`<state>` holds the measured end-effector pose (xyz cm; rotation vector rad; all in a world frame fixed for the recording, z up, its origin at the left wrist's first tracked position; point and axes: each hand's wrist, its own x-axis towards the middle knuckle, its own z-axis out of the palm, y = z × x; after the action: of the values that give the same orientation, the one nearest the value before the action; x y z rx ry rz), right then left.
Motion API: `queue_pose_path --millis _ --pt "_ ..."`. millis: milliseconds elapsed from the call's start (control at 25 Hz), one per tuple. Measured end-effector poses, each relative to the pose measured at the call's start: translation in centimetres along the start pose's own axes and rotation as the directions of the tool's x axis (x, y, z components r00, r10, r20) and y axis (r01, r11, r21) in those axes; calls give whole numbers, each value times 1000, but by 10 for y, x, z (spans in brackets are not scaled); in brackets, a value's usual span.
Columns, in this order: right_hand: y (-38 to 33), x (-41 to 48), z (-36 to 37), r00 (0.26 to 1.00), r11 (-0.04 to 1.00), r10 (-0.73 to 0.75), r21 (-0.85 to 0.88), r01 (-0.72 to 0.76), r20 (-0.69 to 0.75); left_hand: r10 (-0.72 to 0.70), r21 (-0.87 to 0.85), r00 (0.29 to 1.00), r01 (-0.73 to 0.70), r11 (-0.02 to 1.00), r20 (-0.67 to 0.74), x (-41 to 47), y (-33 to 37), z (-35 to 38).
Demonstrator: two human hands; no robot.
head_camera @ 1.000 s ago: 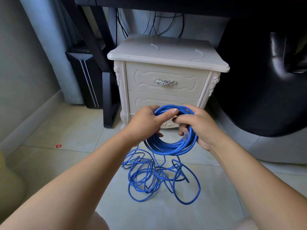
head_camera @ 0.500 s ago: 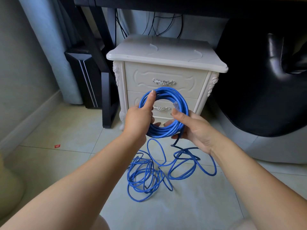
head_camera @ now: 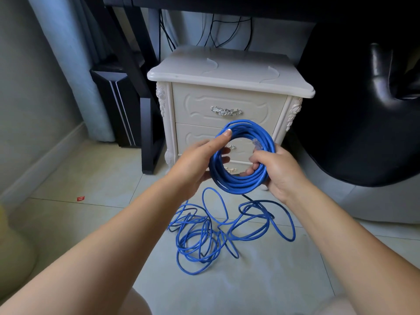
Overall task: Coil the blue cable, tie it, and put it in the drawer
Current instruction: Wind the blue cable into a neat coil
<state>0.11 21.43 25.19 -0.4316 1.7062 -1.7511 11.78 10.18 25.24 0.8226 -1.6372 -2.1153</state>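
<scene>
Half the blue cable (head_camera: 241,185) is gripped by left hand (head_camera: 195,164) and right hand (head_camera: 279,171); floor tangle (head_camera: 197,242) could be knotted if yanked.

A coil of cable (head_camera: 241,185) hangs between a left hand (head_camera: 193,164) and a right hand (head_camera: 279,171), each gripping one side, in front of the lower drawer (head_camera: 195,135) of a nightstand (head_camera: 227,73). More loops lie on the floor (head_camera: 91,178) just below and nearer. A computer tower (head_camera: 113,105) stands left of the nightstand, a chair (head_camera: 352,133) right, a bench (head_camera: 204,1) above and behind.
</scene>
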Motion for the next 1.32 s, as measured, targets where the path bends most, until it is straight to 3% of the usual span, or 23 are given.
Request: queue_pose_path --millis 200,320,520,680,1000,1080,1160,1320 --pt "-3 -2 -2 992 947 -40 -313 75 117 75 154 983 -102 983 168 1 7 -8" --pt "-2 -4 -2 984 911 -40 -398 106 172 51 227 987 -84 970 149 -2 6 -5" --pt "-8 -8 -3 980 977 -44 -196 83 194 163 166 986 -167 972 42 1 2 3" --pt "-8 -10 -10 954 995 53 -91 -28 294 123 32 989 -120 992 -85 4 3 5" --pt "-4 -12 -6 937 997 61 16 -71 344 12 -208 964 -70 976 -267 3 -4 11" --pt "-3 -11 -1 966 993 24 102 -52 258 46 -205 975 -92 974 -216 0 -1 13" --pt "-4 -6 0 989 979 -10 205 -21 146 60 -173 997 -67 983 -46 -2 3 12" --pt "-13 3 -8 999 897 10 442 -28 43 -21 88 955 -5 996 295 -1 -4 -3"
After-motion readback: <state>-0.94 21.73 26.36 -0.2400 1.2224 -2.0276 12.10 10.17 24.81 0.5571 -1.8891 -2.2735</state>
